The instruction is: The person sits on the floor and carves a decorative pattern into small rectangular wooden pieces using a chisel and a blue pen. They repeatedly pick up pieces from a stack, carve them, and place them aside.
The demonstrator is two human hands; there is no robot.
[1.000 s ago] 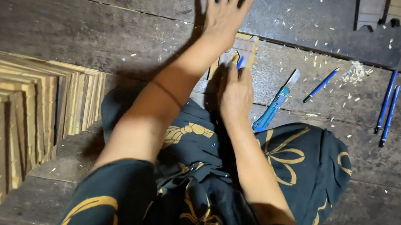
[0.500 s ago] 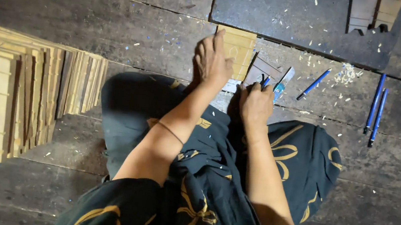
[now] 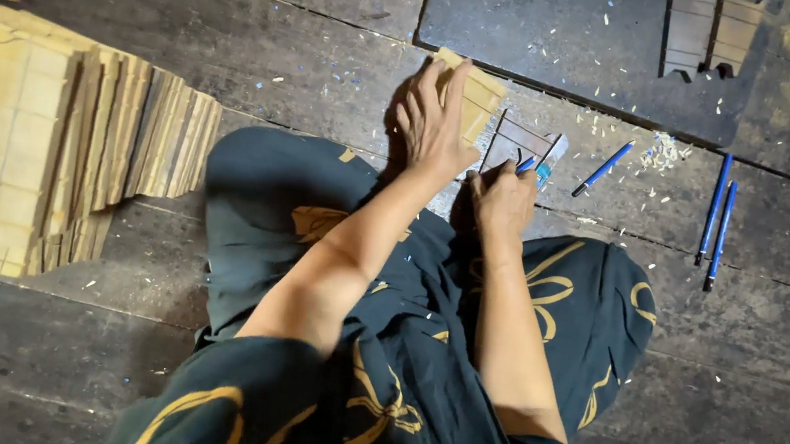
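Observation:
I sit on a dark plank floor point(image 3: 237, 45) with a black cloth with gold patterns point(image 3: 417, 373) over my legs. My left hand point(image 3: 435, 117) lies flat on a pale square wooden tile point(image 3: 479, 98), holding it down in front of my knees. My right hand point(image 3: 502, 197) is closed round a blue-handled tool point(image 3: 527, 164) whose tip rests beside the tile. A dark template with light lines point(image 3: 521, 143) lies between the tile and the tool.
A fanned stack of pale wooden tiles point(image 3: 47, 143) fills the left side. Another blue-handled tool point(image 3: 603, 168) and two more point(image 3: 718, 221) lie to the right among wood shavings point(image 3: 663, 149). A dark slab point(image 3: 575, 34) and a notched wooden piece point(image 3: 702, 29) lie at the top.
My left hand has come back from its far reach and brought the pale tile down in front of me. My right hand stays put with the blue tool.

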